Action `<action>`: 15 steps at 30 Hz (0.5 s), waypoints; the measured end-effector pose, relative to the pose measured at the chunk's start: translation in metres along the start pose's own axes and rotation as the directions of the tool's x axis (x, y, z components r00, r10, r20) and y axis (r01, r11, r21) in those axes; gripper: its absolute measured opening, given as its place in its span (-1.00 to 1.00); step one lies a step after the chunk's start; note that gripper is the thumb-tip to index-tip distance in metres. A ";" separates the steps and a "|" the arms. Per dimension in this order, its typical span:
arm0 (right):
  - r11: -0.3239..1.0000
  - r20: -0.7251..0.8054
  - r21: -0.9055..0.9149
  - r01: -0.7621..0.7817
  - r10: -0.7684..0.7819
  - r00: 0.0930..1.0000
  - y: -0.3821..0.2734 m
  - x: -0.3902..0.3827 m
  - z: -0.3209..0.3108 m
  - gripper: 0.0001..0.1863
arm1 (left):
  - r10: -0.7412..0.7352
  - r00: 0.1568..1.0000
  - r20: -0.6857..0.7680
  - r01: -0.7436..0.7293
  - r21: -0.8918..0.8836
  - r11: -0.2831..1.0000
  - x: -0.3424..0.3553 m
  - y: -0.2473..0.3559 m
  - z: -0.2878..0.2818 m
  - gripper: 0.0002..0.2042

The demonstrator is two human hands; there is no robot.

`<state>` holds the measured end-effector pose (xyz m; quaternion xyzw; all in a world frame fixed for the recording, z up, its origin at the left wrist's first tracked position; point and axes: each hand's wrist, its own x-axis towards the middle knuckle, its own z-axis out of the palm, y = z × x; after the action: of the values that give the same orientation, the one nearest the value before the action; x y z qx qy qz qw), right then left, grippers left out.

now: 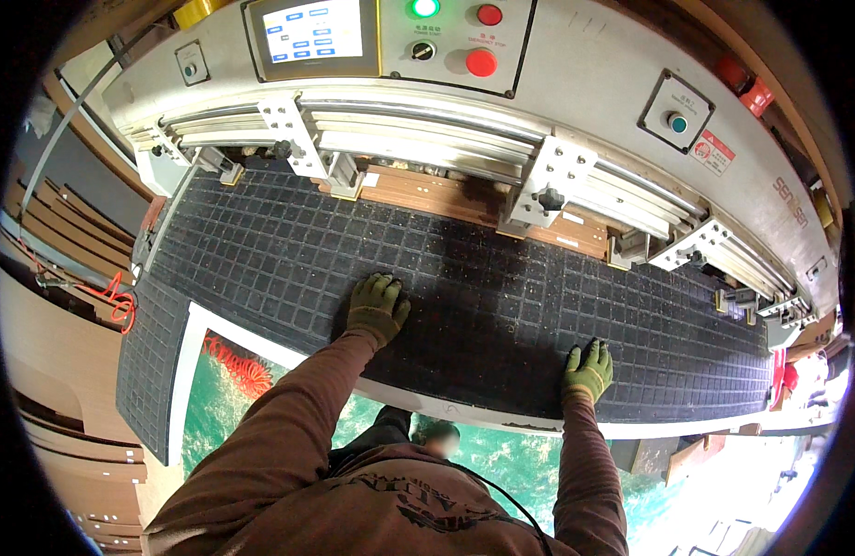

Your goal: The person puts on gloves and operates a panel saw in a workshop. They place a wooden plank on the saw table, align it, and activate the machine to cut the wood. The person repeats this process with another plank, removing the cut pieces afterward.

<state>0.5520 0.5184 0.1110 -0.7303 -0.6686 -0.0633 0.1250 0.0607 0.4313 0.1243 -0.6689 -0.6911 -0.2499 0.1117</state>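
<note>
My left hand (pixel 378 310), in a green work glove, rests on the black gridded bed (pixel 288 236) of a large machine, fingers stretched forward. Farther right, near the bed's front edge, my right hand (pixel 589 371) lies in a matching glove with its fingers out. Neither hand holds anything. Beyond them, at the back of the bed, brown boards (pixel 427 196) lie beneath the machine's metal rail, partly hidden by a left clamp bracket (pixel 293 134) and a right clamp bracket (pixel 552 176).
The grey machine panel carries a lit touchscreen (pixel 318 35), a green lit button (pixel 425 8) and a red emergency button (pixel 481 62). Stacked brown panels (pixel 61 343) stand at the left. A red coiled hose (pixel 237 366) shows below the white front edge, over a green floor (pixel 501 468).
</note>
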 end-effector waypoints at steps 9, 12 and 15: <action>1.000 0.002 0.013 -0.005 0.005 1.000 0.005 0.000 0.005 -0.33 | -0.067 0.991 0.118 0.070 -0.026 0.997 0.004 0.003 -0.003 -0.54; 0.999 0.016 0.028 -0.023 0.023 1.000 0.001 0.001 0.001 -0.31 | -0.055 0.993 0.107 0.052 0.030 0.998 -0.002 0.001 0.002 -0.53; 0.999 0.006 0.016 -0.041 0.041 0.999 -0.004 0.002 -0.003 -0.31 | -0.067 0.993 0.099 0.064 0.032 0.997 -0.005 -0.002 0.008 -0.51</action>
<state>0.5479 0.5196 0.1149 -0.7429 -0.6545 -0.0531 0.1303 0.0602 0.4312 0.1150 -0.6559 -0.7209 -0.2098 0.0784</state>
